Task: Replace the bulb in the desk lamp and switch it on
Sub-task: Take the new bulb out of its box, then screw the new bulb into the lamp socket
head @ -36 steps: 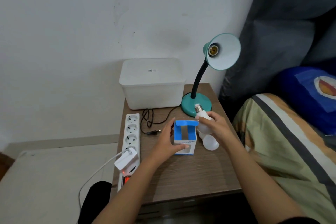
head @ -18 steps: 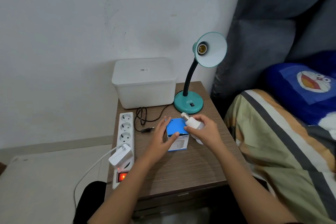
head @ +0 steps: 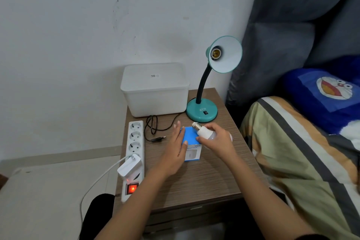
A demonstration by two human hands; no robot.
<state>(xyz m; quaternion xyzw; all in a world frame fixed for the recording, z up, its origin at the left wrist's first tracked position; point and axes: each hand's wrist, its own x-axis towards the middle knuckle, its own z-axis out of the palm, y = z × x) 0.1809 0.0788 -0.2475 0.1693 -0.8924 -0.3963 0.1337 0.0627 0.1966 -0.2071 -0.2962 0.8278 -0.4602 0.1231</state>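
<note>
Surface: a wood-grain table [head: 204, 177] against a white wall [head: 78, 25]; a bed with a striped blanket [head: 292, 152] and a blue pillow [head: 321, 91] lies to the right.
Far side: a white tub [head: 155, 91] stands upturned, left of the teal lamp [head: 202, 111]; the lamp's shade faces the camera and its socket [head: 215, 53] is bare.
Left edge: a power strip [head: 135, 142] with its red switch lit and a white adapter [head: 129, 165] plugged in; the lamp's plug [head: 158, 138] lies loose on the table beside it.
Box: a blue box [head: 191, 142] sits mid-table, its top flap shut; contents hidden.
Left hand [head: 175, 150]: fingers straight and close together, flat against the box's left side.
Right hand [head: 218, 140]: fingers curled around the bulb [head: 204, 131], clamped on it.
Bulb: just over the box's far right corner, long axis tilted, screw base pointing far-left and up, globe hidden in the palm.
</note>
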